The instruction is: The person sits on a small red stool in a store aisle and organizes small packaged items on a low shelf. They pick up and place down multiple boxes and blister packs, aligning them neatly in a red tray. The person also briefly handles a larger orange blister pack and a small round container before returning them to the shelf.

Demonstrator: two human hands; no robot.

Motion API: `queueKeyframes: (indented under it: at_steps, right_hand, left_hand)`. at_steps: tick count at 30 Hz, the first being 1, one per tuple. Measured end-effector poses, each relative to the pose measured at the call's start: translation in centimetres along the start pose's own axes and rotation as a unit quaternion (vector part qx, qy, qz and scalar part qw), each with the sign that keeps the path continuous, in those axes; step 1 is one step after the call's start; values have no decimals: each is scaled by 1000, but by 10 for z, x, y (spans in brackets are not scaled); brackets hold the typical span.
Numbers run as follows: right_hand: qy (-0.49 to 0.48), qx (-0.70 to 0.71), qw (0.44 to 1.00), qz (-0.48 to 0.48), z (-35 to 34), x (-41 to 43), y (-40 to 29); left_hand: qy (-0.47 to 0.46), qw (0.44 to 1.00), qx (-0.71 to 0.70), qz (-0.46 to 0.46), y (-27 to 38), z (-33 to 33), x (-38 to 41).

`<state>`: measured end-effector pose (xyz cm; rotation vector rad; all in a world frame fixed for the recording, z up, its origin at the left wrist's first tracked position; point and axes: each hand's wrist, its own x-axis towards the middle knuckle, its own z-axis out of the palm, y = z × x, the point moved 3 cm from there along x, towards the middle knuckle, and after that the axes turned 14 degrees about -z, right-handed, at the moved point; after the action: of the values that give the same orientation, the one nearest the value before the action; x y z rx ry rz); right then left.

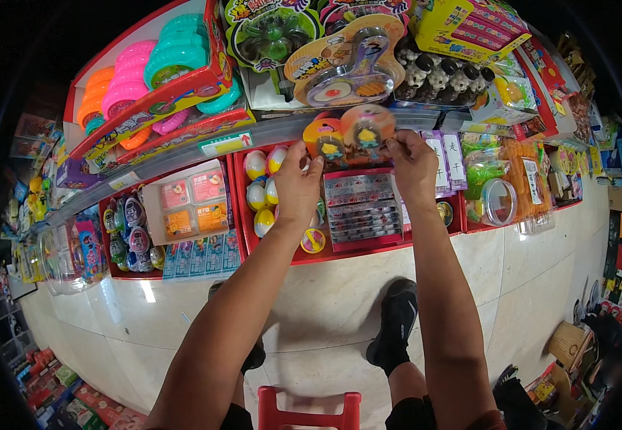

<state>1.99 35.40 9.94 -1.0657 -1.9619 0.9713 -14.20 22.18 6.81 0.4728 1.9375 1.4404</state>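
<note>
At the shelf's front edge, my left hand has thumb and fingers at the left edge of an orange round-topped packet printed with a dark egg-like picture. My right hand pinches the right edge of a similar orange packet, which overlaps the first. Whether the two are joined cannot be told. Just below them, an open box of silvery sachets sits in a red tray. Toy eggs in white, yellow and blue lie by my left wrist, partly covered by it.
Above stand a carded toy frying pan, a yellow box and coloured ring-shaped toys. A carton of fruit-pictured cups is at left, a clear round tub at right. A red stool stands between my legs.
</note>
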Motion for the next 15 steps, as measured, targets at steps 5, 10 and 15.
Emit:
queueKeyframes:
  at_steps: [5,10,15]
  right_hand:
    - [31,-211,976,-53,-5,-15,7]
    - [-54,-368,923,-93,1,-5,-6]
    - [-83,-367,926,-42,-9,-6,-10]
  left_hand:
    - [27,997,64,17,-3,-3,10]
    - [66,996,43,35,-6,-3,6]
    - [73,993,56,77,21,-7,-6]
